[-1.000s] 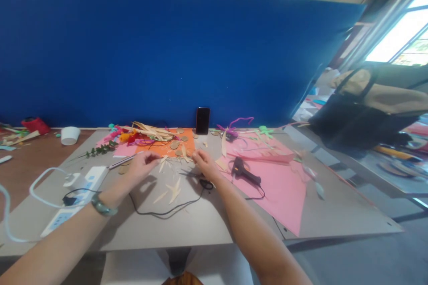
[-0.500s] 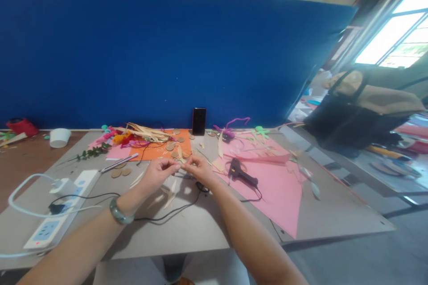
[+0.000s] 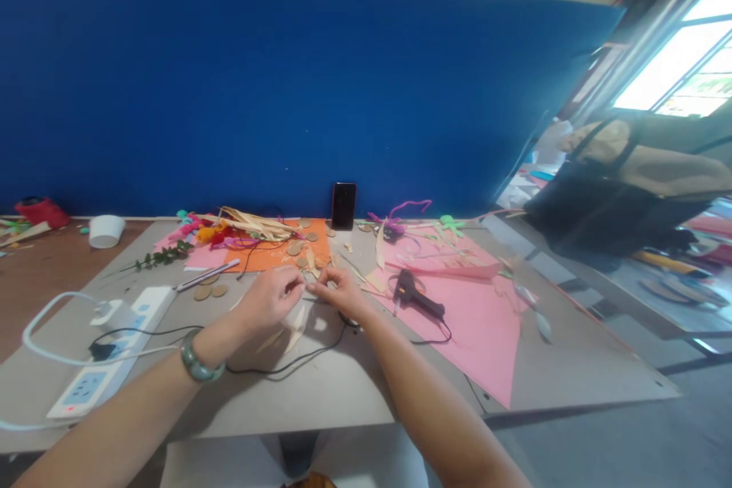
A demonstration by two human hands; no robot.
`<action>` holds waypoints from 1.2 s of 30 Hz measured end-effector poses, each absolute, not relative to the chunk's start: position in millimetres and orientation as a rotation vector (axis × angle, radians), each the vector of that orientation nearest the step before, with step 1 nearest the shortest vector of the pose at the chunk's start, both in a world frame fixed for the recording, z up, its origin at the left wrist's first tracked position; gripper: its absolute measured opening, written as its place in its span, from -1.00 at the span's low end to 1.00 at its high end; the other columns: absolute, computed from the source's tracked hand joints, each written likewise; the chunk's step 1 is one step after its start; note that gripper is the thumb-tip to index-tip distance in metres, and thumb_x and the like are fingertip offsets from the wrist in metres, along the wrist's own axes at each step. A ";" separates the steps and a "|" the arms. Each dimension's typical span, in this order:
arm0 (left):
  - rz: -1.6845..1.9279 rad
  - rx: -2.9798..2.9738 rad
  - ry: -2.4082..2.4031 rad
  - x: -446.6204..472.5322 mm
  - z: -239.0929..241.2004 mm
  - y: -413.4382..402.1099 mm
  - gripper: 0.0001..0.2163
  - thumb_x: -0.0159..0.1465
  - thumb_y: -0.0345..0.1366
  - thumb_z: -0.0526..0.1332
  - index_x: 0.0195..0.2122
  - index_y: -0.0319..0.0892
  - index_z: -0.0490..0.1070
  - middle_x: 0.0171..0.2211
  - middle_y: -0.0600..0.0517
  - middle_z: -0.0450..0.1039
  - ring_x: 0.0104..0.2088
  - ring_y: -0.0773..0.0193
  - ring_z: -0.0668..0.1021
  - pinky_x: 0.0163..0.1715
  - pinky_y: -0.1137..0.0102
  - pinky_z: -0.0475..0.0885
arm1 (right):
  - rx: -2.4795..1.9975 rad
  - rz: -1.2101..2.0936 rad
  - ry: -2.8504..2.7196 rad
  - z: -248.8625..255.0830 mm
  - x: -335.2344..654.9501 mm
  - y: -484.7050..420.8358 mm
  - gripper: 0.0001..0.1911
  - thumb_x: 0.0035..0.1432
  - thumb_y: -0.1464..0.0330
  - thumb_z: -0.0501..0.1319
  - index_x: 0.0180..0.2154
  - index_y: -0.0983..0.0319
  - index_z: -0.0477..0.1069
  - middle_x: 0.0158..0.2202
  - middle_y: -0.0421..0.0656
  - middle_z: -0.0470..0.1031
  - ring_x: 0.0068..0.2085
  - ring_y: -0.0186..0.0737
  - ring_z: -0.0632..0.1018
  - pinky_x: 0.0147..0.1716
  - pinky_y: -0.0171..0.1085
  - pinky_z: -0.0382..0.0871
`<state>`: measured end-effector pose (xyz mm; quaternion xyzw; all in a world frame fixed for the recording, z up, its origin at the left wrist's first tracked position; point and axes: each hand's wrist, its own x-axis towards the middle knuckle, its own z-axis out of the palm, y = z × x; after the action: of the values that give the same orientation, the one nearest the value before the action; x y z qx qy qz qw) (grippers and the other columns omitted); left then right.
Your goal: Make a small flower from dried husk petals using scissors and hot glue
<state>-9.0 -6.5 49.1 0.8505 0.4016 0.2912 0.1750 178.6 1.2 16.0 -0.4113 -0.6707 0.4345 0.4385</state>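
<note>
My left hand point(image 3: 274, 296) and my right hand point(image 3: 338, 293) meet over the middle of the table, fingertips pinched and almost touching. Whatever lies between the fingers is too small to make out. Pale straw-coloured strips point(image 3: 295, 329) lie on the table just below the hands. Beyond the fingertips is orange paper point(image 3: 271, 258) with several round wooden discs point(image 3: 294, 248) on and around it. A black glue gun point(image 3: 420, 297) rests on pink paper point(image 3: 474, 335) to the right of my right hand.
A white power strip point(image 3: 114, 358) with plugs and cables is at left. A phone point(image 3: 344, 206) leans on the blue panel point(image 3: 286, 76). A pen point(image 3: 209, 274), wooden discs point(image 3: 202, 293), a leafy sprig point(image 3: 163, 255), a straw bundle point(image 3: 257, 223) and a white cup point(image 3: 106, 232) lie around. A black cable point(image 3: 286, 372) crosses below my hands.
My left hand has turned a little, its fingers now more curled and slightly apart from the right fingertips. My right hand stays nearly in place. The whole view has shifted slightly.
</note>
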 end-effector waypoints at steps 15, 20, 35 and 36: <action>1.049 1.990 1.427 -54.5 19.5 32.5 -0.76 0.21 -0.27 -0.10 -0.52 -0.13 0.26 -0.55 0.07 0.31 -0.44 0.21 0.41 -0.36 0.34 0.30 | -1.597 0.322 -2.412 20.3 200.6 11.2 -0.74 -0.10 0.21 0.37 -0.40 0.25 0.49 -0.37 -0.12 0.51 -0.31 -0.19 0.46 -0.19 -0.24 0.14; 1.075 1.971 1.575 -68.2 21.1 33.2 -0.74 0.23 -0.20 -0.09 -0.52 -0.12 0.26 -0.56 0.08 0.34 -0.45 0.21 0.41 -0.39 0.36 0.29 | -1.656 0.258 -2.605 15.4 192.1 3.9 -0.87 -0.08 0.43 0.27 -0.37 0.24 0.48 -0.34 -0.12 0.54 -0.30 -0.19 0.48 -0.22 -0.26 0.11; 0.977 2.032 1.710 -97.5 11.8 44.9 -0.85 0.08 -0.21 0.17 -0.52 -0.14 0.45 -0.44 0.04 0.56 -0.37 0.20 0.53 -0.32 0.39 0.34 | -2.169 -0.053 -2.384 10.4 220.4 26.5 -0.74 0.12 0.51 0.08 -0.19 0.35 0.49 -0.23 0.12 0.54 -0.14 -0.02 0.51 -0.16 -0.16 0.12; 0.975 2.044 1.709 -98.1 9.4 45.8 -0.85 0.07 -0.21 0.17 -0.53 -0.14 0.44 -0.42 0.03 0.56 -0.35 0.19 0.53 -0.29 0.38 0.35 | -2.173 -0.055 -2.391 8.0 221.0 27.8 -0.73 0.11 0.54 0.07 -0.19 0.35 0.49 -0.24 0.11 0.54 -0.15 -0.03 0.51 -0.16 -0.16 0.12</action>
<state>-98.1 45.8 9.4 0.7121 0.5954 0.3396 0.1520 221.0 27.8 8.0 -0.6719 -0.7391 -0.0170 -0.0449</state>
